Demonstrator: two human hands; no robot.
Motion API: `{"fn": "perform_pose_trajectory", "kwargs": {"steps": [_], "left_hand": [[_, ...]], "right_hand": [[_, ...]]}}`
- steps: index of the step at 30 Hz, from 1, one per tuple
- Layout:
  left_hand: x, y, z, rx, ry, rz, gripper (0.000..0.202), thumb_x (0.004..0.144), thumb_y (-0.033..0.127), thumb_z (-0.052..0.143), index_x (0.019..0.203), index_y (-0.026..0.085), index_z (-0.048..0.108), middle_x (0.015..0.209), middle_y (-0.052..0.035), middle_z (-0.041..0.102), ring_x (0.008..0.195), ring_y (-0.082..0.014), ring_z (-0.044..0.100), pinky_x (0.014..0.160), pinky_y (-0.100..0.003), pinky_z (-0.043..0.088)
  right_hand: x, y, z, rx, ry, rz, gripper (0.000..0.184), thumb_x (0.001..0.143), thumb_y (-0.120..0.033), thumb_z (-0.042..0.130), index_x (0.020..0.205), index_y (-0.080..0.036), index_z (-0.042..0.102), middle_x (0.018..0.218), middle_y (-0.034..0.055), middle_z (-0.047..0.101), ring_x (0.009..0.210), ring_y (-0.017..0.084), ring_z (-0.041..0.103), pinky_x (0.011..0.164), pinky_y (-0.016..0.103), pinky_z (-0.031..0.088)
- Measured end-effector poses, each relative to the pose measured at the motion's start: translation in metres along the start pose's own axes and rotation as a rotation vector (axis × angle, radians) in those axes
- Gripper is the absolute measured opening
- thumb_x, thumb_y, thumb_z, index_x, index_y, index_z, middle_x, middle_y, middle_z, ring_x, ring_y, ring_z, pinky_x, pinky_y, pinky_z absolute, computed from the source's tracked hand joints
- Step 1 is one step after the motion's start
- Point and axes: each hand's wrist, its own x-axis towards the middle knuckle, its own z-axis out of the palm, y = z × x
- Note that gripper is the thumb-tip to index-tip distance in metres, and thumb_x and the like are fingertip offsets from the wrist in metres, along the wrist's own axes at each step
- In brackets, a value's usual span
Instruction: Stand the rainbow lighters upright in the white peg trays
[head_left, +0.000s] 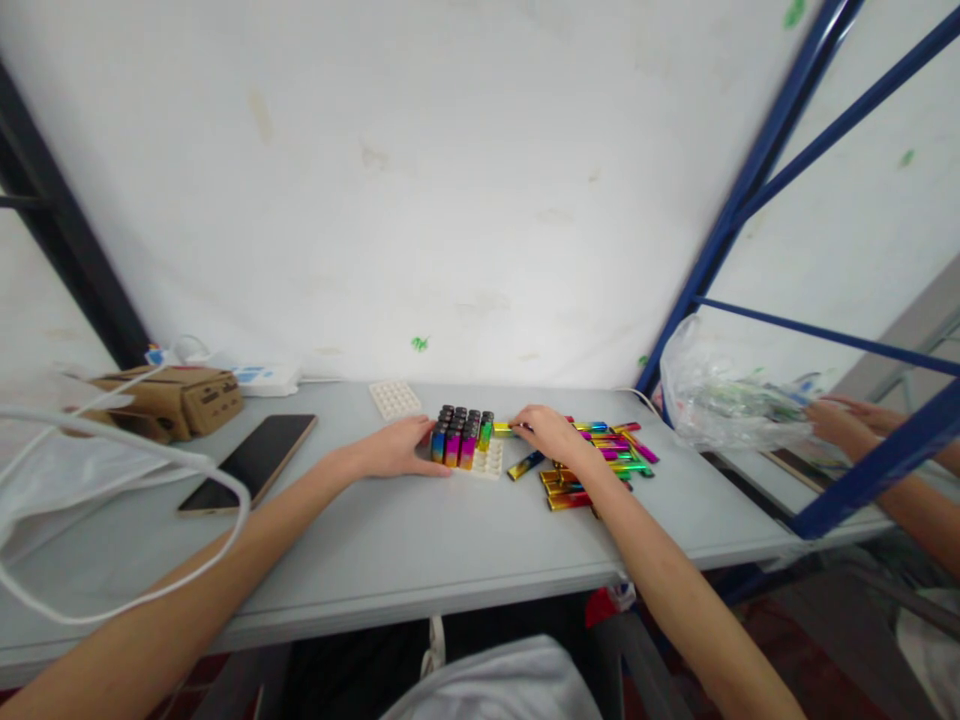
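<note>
Rows of upright lighters with black tops and shiny rainbow bodies stand packed in the left part of a white tray with small pockets. My left hand is at the tray's left side, thumb along the front and fingers behind, gripping tray and lighters from the edge. Just right of the tray, my right hand pinches the end of a yellow lighter, which points left toward the tray. Under and beside my right wrist lies a loose pile of metallic lighters in gold, magenta, green and blue.
A second white pocketed tray lies near the wall. To the left are a phone, a cardboard box and a white cable. A blue frame, a clear plastic bag and another person's hands are at right.
</note>
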Motion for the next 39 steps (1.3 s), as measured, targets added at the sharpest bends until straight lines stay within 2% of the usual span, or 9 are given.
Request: {"fn": "perform_pose_trajectory", "kwargs": {"steps": [4,10,15,20,25,28,30,35,39], "left_hand": [[-0.001,0.001,-0.001,-0.006,0.001,0.008,0.064,0.074,0.076,0.065,0.101,0.018,0.063,0.096,-0.0084,0.069,0.088,-0.0287,0.065,0.079,-0.036,0.051],[-0.002,0.005,-0.004,-0.027,0.006,-0.020,0.064,0.071,0.076,0.067,0.099,0.018,0.064,0.096,-0.0085,0.069,0.090,-0.0298,0.065,0.080,-0.037,0.051],[-0.002,0.004,-0.003,-0.045,0.013,-0.022,0.066,0.071,0.076,0.068,0.102,0.018,0.065,0.101,-0.0096,0.070,0.091,-0.0300,0.065,0.082,-0.037,0.051],[-0.002,0.002,-0.002,-0.035,0.009,-0.005,0.067,0.072,0.075,0.068,0.105,0.018,0.064,0.101,-0.0103,0.070,0.093,-0.0308,0.065,0.084,-0.038,0.051],[-0.001,0.001,-0.002,-0.022,-0.006,-0.009,0.066,0.072,0.076,0.067,0.103,0.017,0.064,0.101,-0.0109,0.069,0.093,-0.0304,0.064,0.084,-0.038,0.051],[-0.001,0.001,-0.002,-0.038,0.001,-0.013,0.066,0.071,0.076,0.067,0.102,0.018,0.064,0.101,-0.0102,0.069,0.092,-0.0300,0.064,0.084,-0.038,0.051],[-0.001,0.001,-0.002,-0.041,0.000,-0.020,0.067,0.071,0.076,0.067,0.102,0.017,0.064,0.101,-0.0105,0.069,0.092,-0.0301,0.064,0.084,-0.038,0.051],[-0.002,0.003,-0.002,-0.034,0.004,-0.022,0.067,0.071,0.077,0.067,0.101,0.018,0.064,0.099,-0.0101,0.069,0.091,-0.0306,0.065,0.083,-0.038,0.051],[-0.003,0.004,-0.003,-0.054,0.011,-0.008,0.065,0.071,0.076,0.067,0.101,0.018,0.064,0.100,-0.0099,0.069,0.092,-0.0310,0.065,0.085,-0.039,0.051]], "right_hand": [[-0.003,-0.006,-0.007,0.016,0.025,0.125,0.019,0.096,-0.023,0.061,0.094,-0.018,0.079,0.095,0.0128,0.076,0.093,0.024,0.069,0.086,0.029,0.046],[-0.010,-0.007,-0.014,0.056,-0.043,0.048,0.018,0.094,-0.026,0.064,0.100,-0.016,0.078,0.101,0.0116,0.077,0.094,0.025,0.069,0.088,0.031,0.047],[-0.011,-0.001,-0.009,0.039,-0.071,0.057,0.014,0.089,-0.023,0.070,0.098,-0.014,0.075,0.107,0.0132,0.074,0.101,0.025,0.067,0.094,0.032,0.046],[-0.013,-0.001,-0.010,0.089,0.107,0.064,0.022,0.095,-0.027,0.063,0.112,-0.014,0.065,0.108,0.0123,0.071,0.101,0.023,0.065,0.092,0.033,0.045],[-0.007,-0.004,-0.019,0.353,0.301,0.184,0.026,0.094,-0.037,0.060,0.112,-0.019,0.063,0.073,-0.0006,0.066,0.066,0.016,0.059,0.071,0.029,0.046],[0.000,-0.006,-0.017,0.582,0.476,0.228,0.028,0.088,-0.047,0.065,0.092,-0.019,0.065,0.069,-0.0015,0.059,0.063,0.015,0.054,0.065,0.027,0.045],[0.003,-0.010,-0.015,0.788,0.525,0.247,0.036,0.086,-0.055,0.063,0.081,-0.020,0.060,0.070,-0.0012,0.057,0.065,0.014,0.054,0.065,0.027,0.047],[0.004,-0.026,-0.011,1.309,0.458,0.244,0.043,0.084,-0.064,0.064,0.093,-0.023,0.054,0.085,0.0001,0.062,0.072,0.013,0.060,0.067,0.027,0.054],[0.005,-0.037,-0.006,1.423,0.355,0.186,0.046,0.084,-0.063,0.065,0.108,-0.025,0.052,0.074,-0.0046,0.056,0.062,0.011,0.053,0.057,0.024,0.049]]}}
